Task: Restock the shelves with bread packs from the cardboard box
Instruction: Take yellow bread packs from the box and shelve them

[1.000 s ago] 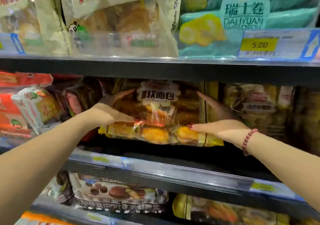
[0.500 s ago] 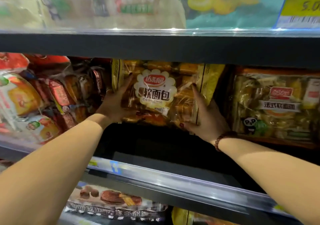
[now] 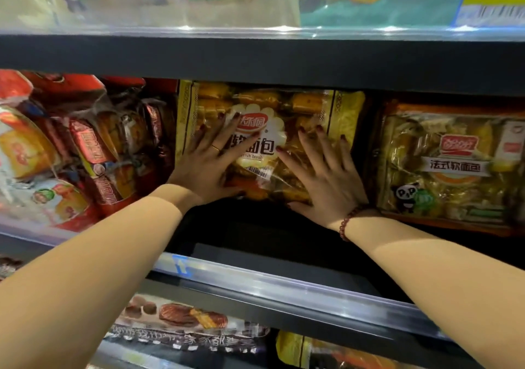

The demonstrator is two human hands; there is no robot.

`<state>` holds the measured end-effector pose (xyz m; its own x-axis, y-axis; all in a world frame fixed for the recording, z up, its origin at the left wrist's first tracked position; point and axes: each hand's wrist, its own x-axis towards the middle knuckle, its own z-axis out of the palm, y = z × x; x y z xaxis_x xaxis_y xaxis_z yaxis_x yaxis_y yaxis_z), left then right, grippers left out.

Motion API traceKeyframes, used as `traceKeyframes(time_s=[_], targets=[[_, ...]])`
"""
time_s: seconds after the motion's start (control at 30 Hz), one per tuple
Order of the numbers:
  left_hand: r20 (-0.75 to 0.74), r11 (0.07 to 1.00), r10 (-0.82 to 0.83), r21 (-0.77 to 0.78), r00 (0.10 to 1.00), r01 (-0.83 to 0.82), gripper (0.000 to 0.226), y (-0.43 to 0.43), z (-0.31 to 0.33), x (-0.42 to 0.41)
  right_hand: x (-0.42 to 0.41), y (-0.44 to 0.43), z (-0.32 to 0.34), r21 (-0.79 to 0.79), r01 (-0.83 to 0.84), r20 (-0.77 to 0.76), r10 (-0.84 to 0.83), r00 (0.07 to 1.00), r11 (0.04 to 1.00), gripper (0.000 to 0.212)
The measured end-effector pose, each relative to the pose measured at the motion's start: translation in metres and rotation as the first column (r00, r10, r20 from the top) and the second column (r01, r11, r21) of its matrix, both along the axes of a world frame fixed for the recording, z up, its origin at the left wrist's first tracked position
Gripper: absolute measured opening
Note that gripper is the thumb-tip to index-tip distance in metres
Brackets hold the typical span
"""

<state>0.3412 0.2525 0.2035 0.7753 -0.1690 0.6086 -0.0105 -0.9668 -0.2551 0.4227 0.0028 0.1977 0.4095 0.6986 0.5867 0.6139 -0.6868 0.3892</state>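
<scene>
A yellow-edged clear bread pack [image 3: 308, 104] with a white scalloped label stands upright at the back of the middle shelf [image 3: 284, 282]. My left hand [image 3: 208, 167] lies flat on its left front, fingers spread. My right hand [image 3: 322, 178], with a red bead bracelet at the wrist, presses flat on its right front, fingers spread too. Neither hand wraps around the pack. The shelf floor in front of the pack is bare and dark. No cardboard box is in view.
Red-wrapped bread packs [image 3: 93, 147] crowd the shelf to the left. A yellow pack with a panda [image 3: 449, 167] stands to the right. The upper shelf board [image 3: 255, 58] hangs just above. A chocolate-pastry pack [image 3: 181, 319] lies on the shelf below.
The pack has gone from lying tilted near the shelf front to standing upright at the back. My hands have shifted from gripping its sides to pressing flat on its front.
</scene>
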Motion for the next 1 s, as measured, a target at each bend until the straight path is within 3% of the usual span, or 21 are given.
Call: traceKeyframes(time_s=[0.13, 0.27, 0.5, 0.57, 0.67, 0.77, 1.0], targets=[[-0.044, 1.000, 0.028, -0.013, 0.999, -0.029, 0.103, -0.005, 0.000, -0.003, 0.001, -0.001, -0.001, -0.012, 0.003, -0.039, -0.004, 0.999, 1.000, 0.105], [-0.186, 0.995, 0.090, -0.027, 0.978, -0.097, 0.100, -0.015, 0.022, -0.018, -0.009, -0.009, 0.015, -0.080, -0.013, -0.080, 0.007, 0.997, 0.997, 0.098], [-0.351, 0.960, 0.271, 0.030, 0.896, -0.279, 0.070, -0.079, 0.069, -0.084, -0.077, -0.067, 0.044, 0.025, 0.011, -0.328, -0.002, 0.945, 1.000, 0.077], [-0.359, 0.952, 0.298, 0.048, 0.884, -0.302, 0.064, -0.102, 0.073, -0.110, -0.106, -0.090, 0.048, 0.045, 0.012, -0.334, 0.004, 0.943, 0.999, 0.071], [-0.266, 0.980, 0.192, 0.006, 0.945, -0.198, 0.068, -0.130, 0.066, -0.143, -0.143, -0.123, 0.048, 0.058, -0.021, -0.223, 0.033, 0.974, 0.998, 0.067], [-0.201, 0.993, 0.055, -0.093, 0.978, -0.075, 0.069, -0.158, 0.050, -0.178, -0.179, -0.157, 0.039, 0.091, -0.050, -0.216, 0.069, 0.974, 0.995, 0.064], [-0.191, 0.988, -0.047, -0.154, 0.980, 0.018, 0.058, -0.224, -0.007, -0.244, -0.250, -0.222, -0.017, 0.161, -0.014, -0.325, 0.066, 0.943, 0.987, 0.062]])
